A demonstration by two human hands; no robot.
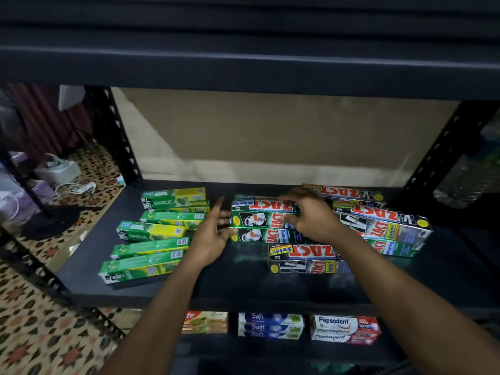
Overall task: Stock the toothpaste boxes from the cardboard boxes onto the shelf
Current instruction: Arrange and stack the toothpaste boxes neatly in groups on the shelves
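The fingers (290, 198) of the right hand (311, 216) curl over the top ZACT Whitening box (259, 204) of a stack near the middle of the shelf (243, 282). The fingers (218, 209) of the left hand (212, 235) are spread wide, holding nothing, just beside the stack's left end. Green Darlie boxes (151, 234) lie toward the shelf's left edge, ZACT Smokers boxes (384, 223) toward its right.

The front strip of the shelf (216, 282) is left bare and can be entered from the front; its left part is taken by the green Darlie boxes (151, 239), its middle and right by the Zact boxes (378, 226); the narrow lane between them is filled by the left hand (213, 234); the height is limited by the upper shelf (243, 69); the sides are closed by the left upright (113, 136) and the right upright (443, 147).
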